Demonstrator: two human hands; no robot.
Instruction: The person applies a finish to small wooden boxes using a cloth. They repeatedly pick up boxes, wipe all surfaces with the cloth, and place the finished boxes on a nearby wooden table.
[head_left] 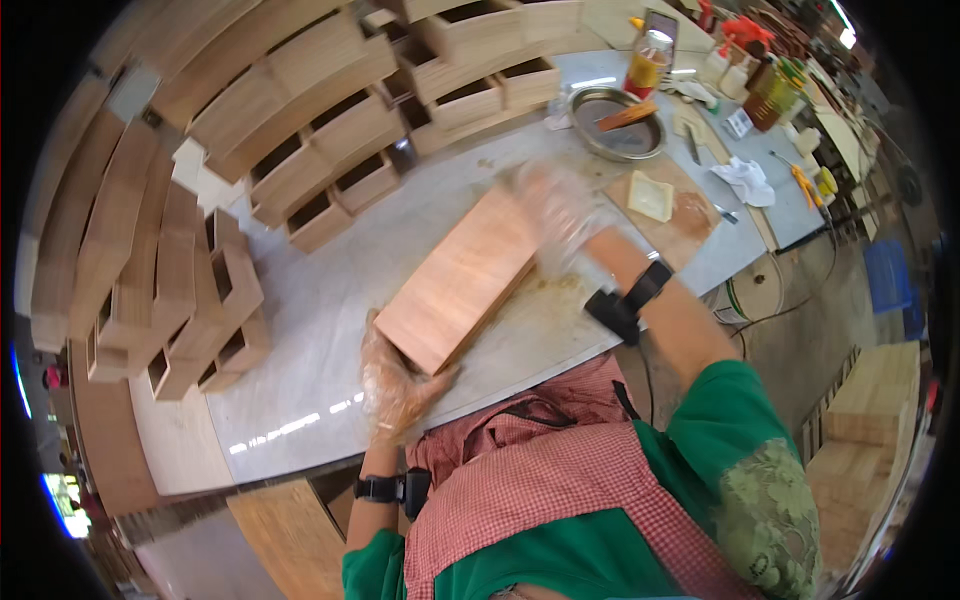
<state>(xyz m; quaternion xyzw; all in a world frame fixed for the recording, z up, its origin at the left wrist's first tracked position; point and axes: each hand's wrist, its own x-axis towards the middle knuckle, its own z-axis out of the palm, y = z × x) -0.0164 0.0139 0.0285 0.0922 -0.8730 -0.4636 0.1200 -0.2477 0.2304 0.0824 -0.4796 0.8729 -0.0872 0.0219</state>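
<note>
- The wooden box [462, 280] lies flat on the pale tabletop [320, 300], its long axis running diagonally from near-left to far-right, directly in front of the person.
- The left hand [395, 385], in a thin clear glove, holds the near-left corner of the wooden box; its grip is closed around that end, fingers against the end face.
- The right hand [560, 215], also gloved and blurred, rests on the far-right end of the wooden box; whether its grip is closed or laid flat cannot be told.
- Both hands bracket the wooden box at opposite ends.
- Just beyond the right hand lies a flat board [690, 215] carrying a pale square pad [650, 195].
- Farther back stands a round metal pan [620, 125] with a brush [628, 115] across it, and a jar [648, 62] behind.
- A white rag [745, 180] lies to the right.
- Rows of open wooden drawer boxes [330, 160] occupy the far-left of the tabletop; more stacked boxes [200, 310] stand at left, well apart from the hands.
</note>
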